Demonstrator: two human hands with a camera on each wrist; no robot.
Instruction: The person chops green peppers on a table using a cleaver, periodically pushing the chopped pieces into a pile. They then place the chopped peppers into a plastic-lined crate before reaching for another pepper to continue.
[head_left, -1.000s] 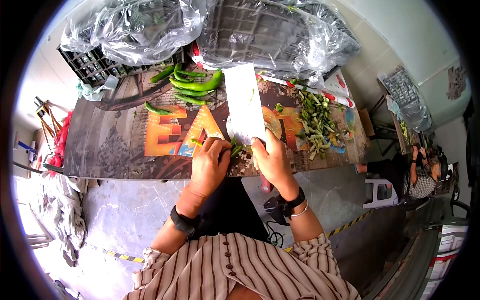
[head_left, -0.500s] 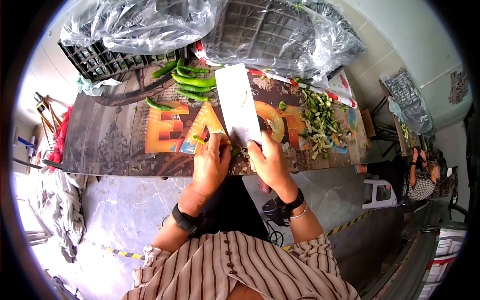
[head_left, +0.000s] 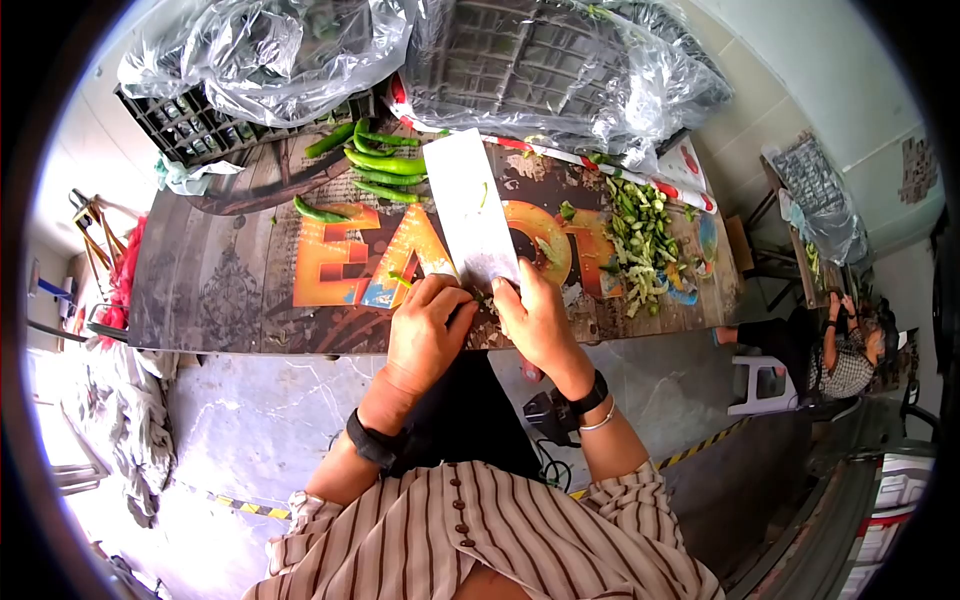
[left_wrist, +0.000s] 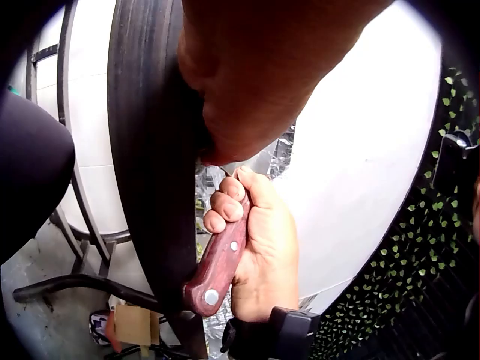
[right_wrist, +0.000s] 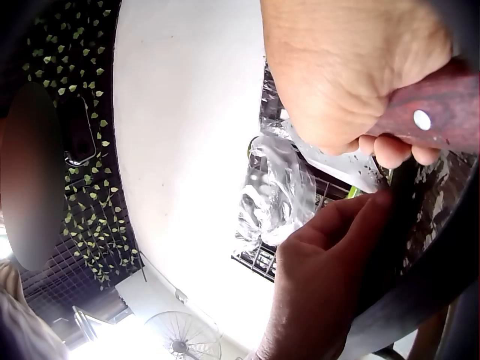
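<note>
Striped shirt (head_left: 480, 530) nearest, forearms reaching forward, black band on each wrist. Both hands at near edge of printed surface (head_left: 200, 270). Left hand (head_left: 425, 325): fingers bent, pinching a green pepper (head_left: 399, 279), mostly hidden by the hand; a thin yellow-green end sticks out on its left side, and a bit of green shows by the fingertips in right wrist view. Right hand (head_left: 545, 320): wrapped round the red-brown handle of a wide-bladed knife (head_left: 470, 205), thumb up near the blade. Blade points away from the body, tilted a bit left, small green scrap on it. Hands just beside each other; exact contact of edge and pepper can't tell.

Right side of surface: heap of chopped green pieces (head_left: 640, 235). Farther, left of blade: group of whole green peppers (head_left: 385, 165), one more (head_left: 320, 210) lying nearer. Behind them, black crates (head_left: 190, 130) under clear plastic (head_left: 300, 60). Far right, another person (head_left: 850, 365) by a pale stool (head_left: 765, 385).
</note>
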